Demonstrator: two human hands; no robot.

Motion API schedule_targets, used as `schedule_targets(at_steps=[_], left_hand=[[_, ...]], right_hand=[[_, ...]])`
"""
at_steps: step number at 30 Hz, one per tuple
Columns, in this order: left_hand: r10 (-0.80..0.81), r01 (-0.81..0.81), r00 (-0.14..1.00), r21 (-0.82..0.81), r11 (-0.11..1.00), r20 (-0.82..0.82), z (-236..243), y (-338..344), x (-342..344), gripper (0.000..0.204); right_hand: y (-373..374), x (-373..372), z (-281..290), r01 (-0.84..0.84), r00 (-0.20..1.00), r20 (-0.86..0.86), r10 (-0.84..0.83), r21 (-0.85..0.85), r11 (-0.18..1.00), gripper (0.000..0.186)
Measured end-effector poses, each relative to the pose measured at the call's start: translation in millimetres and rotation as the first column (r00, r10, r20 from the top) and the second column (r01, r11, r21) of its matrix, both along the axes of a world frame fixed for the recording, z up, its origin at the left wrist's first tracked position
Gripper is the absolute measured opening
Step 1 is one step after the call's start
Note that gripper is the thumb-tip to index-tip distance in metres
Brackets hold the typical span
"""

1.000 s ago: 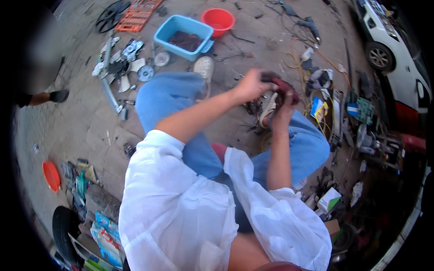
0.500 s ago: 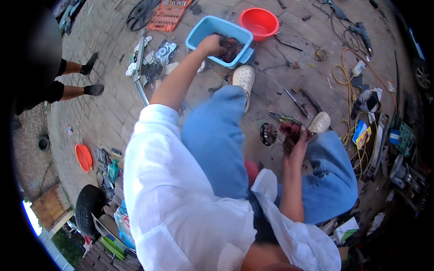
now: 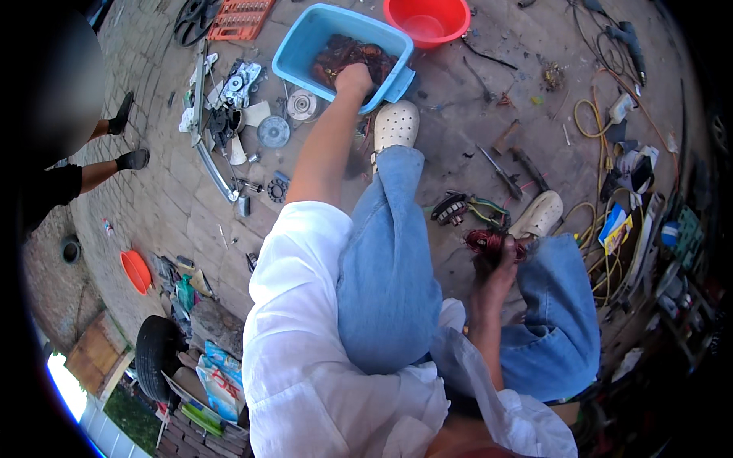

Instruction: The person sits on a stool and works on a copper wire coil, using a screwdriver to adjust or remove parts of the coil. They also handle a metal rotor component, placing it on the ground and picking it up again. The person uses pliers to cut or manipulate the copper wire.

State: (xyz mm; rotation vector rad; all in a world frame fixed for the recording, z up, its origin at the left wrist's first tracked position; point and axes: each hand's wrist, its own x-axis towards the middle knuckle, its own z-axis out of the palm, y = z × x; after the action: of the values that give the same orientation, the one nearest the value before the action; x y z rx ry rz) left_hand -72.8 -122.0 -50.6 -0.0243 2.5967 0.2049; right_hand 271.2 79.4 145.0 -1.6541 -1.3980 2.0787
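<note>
My left hand (image 3: 353,79) reaches down into a light blue plastic basin (image 3: 286,61), among dark reddish copper wire (image 3: 347,57). Its fingers are hidden, so their grip does not show. Low by my right shin, my right hand (image 3: 500,267) is closed round a bundle of dark red copper winding wire (image 3: 486,241). A round black slotted motor core (image 3: 450,208) lies on the ground just beyond it. Pliers with green handles (image 3: 489,212) lie beside that core.
A red bowl (image 3: 427,30) stands right of the basin. A screwdriver (image 3: 500,172) and a hammer (image 3: 531,169) lie near my right clog (image 3: 537,215). Metal parts (image 3: 229,99) litter the left, yellow cable (image 3: 599,153) the right. Another person's legs (image 3: 99,156) are at far left.
My left hand has dipped deeper into the basin, toward its near side. My right hand has lowered and turned with the wire bundle. The view has shifted, showing more parts left of my arm.
</note>
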Motion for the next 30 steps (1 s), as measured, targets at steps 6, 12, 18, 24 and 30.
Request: schedule_targets(at_steps=[6,12,18,24,30], left_hand=[[-0.080,0.113,0.969,0.132,0.985,-0.233,5,-30,-9,0.024],[-0.189,0.199,0.978,0.138,0.970,-0.086,-7,-16,-4,0.035],[0.008,0.235,0.919,0.564,0.792,-0.395,80,-19,37,0.044],[-0.324,0.307,0.933,0.817,0.489,-0.156,282,-21,140,0.037],[-0.220,0.250,0.957,0.920,0.301,-0.188,377,-24,257,0.044]], right_hand=[[-3,-4,1,0.033,0.998,-0.048,-0.032,0.026,0.999,0.028],[-2,-2,2,0.015,0.999,-0.047,-0.014,0.031,0.999,0.029],[-5,7,6,-0.129,0.950,-0.248,0.188,0.236,0.963,0.034],[-6,23,26,-0.223,0.854,-0.384,0.351,0.340,0.914,0.031],[-6,38,69,-0.341,0.745,-0.379,0.550,0.492,0.801,0.025]])
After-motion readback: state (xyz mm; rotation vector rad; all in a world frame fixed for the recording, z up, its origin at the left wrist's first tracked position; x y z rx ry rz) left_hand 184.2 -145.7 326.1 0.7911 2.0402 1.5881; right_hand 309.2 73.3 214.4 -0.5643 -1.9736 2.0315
